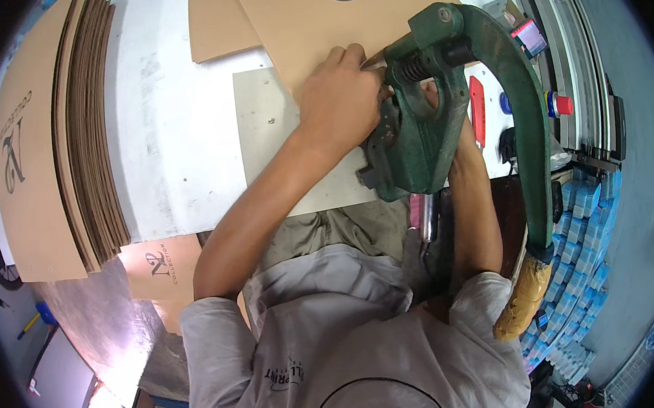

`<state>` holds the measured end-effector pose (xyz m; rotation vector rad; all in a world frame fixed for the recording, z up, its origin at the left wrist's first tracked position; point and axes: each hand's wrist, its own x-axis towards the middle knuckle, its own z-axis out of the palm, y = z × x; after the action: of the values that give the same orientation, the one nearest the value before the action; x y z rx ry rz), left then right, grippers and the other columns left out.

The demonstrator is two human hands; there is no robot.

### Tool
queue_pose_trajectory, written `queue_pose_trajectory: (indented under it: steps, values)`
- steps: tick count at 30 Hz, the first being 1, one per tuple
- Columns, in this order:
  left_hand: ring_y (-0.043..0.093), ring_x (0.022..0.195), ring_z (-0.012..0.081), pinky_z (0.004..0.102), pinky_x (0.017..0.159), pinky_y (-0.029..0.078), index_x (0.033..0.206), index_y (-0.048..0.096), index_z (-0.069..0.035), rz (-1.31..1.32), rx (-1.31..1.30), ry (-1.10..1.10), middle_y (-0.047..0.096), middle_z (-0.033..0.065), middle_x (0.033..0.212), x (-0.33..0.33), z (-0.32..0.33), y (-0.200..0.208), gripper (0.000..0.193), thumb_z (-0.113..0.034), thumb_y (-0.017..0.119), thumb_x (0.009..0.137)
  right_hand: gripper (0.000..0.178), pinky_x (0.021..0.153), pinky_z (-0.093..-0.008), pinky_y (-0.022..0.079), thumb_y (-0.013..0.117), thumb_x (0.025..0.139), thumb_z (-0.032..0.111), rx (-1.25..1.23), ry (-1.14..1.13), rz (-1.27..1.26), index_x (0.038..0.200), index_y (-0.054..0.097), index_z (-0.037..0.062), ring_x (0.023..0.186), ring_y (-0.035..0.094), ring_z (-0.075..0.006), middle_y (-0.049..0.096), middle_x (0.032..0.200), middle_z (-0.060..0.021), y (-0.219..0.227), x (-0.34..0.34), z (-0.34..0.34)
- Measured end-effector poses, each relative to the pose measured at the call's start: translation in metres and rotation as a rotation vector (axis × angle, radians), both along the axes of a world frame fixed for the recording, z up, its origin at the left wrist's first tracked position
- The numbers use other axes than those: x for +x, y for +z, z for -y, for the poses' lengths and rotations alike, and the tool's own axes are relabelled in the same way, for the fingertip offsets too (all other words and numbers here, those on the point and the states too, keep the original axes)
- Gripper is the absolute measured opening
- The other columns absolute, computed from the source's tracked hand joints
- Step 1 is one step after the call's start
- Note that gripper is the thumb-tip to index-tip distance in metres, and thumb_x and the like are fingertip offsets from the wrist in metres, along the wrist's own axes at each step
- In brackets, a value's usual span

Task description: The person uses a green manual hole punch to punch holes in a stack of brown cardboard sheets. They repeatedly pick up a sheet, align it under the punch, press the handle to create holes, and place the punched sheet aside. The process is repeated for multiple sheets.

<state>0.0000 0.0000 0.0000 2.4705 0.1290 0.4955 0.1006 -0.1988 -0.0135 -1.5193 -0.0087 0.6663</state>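
Observation:
A green lever hand press (425,148) with a coil spring stands at the table's front edge, right of the middle. Its long curved arm (526,99) bends down toward me and ends in a handle wrapped in yellowish tape (525,300). A brown paper bag (292,24) with a dark printed emblem lies flat, reaching in under the press head. My left hand (341,97) is closed on the bag beside the press head, its fingers curled. Behind the press is my right hand (431,93); only a bit of it shows, and its fingers are hidden.
A tall stack of brown bags (91,137) stands at the left. Another brown bag (216,22) lies under the one at the press. On the right are a red cutter (477,110), a small box (503,13) and a red-capped container (563,105). Blue-wrapped bundles (583,239) are piled beside the table.

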Motion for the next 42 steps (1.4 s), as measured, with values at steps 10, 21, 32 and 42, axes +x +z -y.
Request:
queue_pose_trajectory:
  steps: [10,21,32,42]
  values:
    - [0.063,0.103,0.0301,0.0417,0.088,0.056,0.099,0.08,-0.007,0.009,0.028,0.036,0.064,0.0112,0.102,0.005,0.006,0.001,0.025,-0.018,0.082,0.077,0.019,0.068,-0.0283,0.054,0.069,0.097,0.016,-0.44,0.227,0.429,0.107,0.073,0.0007,0.079,0.067,-0.0144,0.073,0.096,-0.0077,0.064,0.003,0.017]
    - [0.063,0.102,0.0313,0.0424,0.088,0.056,0.099,0.08,-0.006,0.002,0.022,0.053,0.066,0.0125,0.101,0.003,0.003,0.003,0.025,-0.017,0.081,0.077,0.088,0.116,-0.0764,-0.009,0.039,0.091,0.084,-0.911,0.894,1.72,0.152,0.052,0.0229,0.157,0.006,-0.0533,0.033,0.167,-0.02,0.13,-0.107,0.036]
    - [0.066,0.103,0.0339,0.046,0.085,0.058,0.104,0.075,0.001,-0.099,0.143,-0.131,0.066,0.014,0.108,0.0,0.002,0.011,0.023,-0.012,0.072,0.085,0.049,0.122,-0.0407,0.032,0.056,0.104,0.039,-0.085,0.073,0.992,0.142,0.06,0.0082,0.141,0.052,-0.0308,0.057,0.148,-0.0205,0.165,-0.048,0.06]
    - [0.071,0.109,0.0305,0.0387,0.096,0.057,0.103,0.071,0.004,0.475,0.084,0.184,0.072,0.0173,0.118,-0.016,-0.105,0.02,0.022,0.014,0.059,0.086,0.038,0.081,-0.0401,0.053,0.074,0.081,0.008,-0.642,0.093,0.985,0.119,0.072,-0.0009,0.092,0.067,-0.0343,0.065,0.101,-0.0179,-0.029,-0.017,0.077]
